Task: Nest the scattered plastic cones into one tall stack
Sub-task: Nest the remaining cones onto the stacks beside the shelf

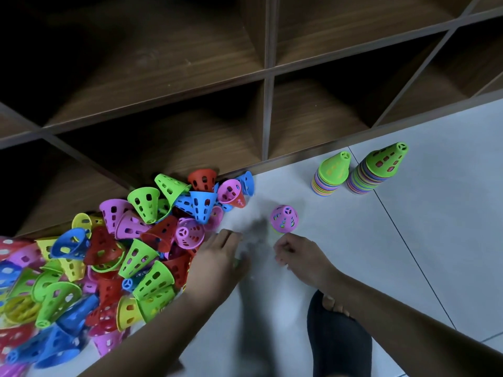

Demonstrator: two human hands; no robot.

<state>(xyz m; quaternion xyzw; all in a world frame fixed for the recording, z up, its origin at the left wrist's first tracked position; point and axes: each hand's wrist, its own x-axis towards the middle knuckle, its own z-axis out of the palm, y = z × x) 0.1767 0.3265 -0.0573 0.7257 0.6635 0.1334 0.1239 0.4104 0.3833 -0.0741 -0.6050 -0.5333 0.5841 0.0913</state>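
head cam | faces fwd+down, steep | close over floor [408, 240] by shelf unit [268, 72] | sole view

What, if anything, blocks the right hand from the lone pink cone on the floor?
Likely nothing, so yes: the right hand lies right beside the pink cone, nothing visible between them. The cone pile sits off to the left.

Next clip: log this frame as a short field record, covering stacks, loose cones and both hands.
stacks: shorter stack and taller stack, green-topped, upright, side by side on the floor
loose: pile of mixed-colour cones against the shelf unit
single: pink cone upright, apart from the pile
left hand: at the pile's edge, blurred, grip unclear
right hand: fingers curled near pink cone, contact unclear
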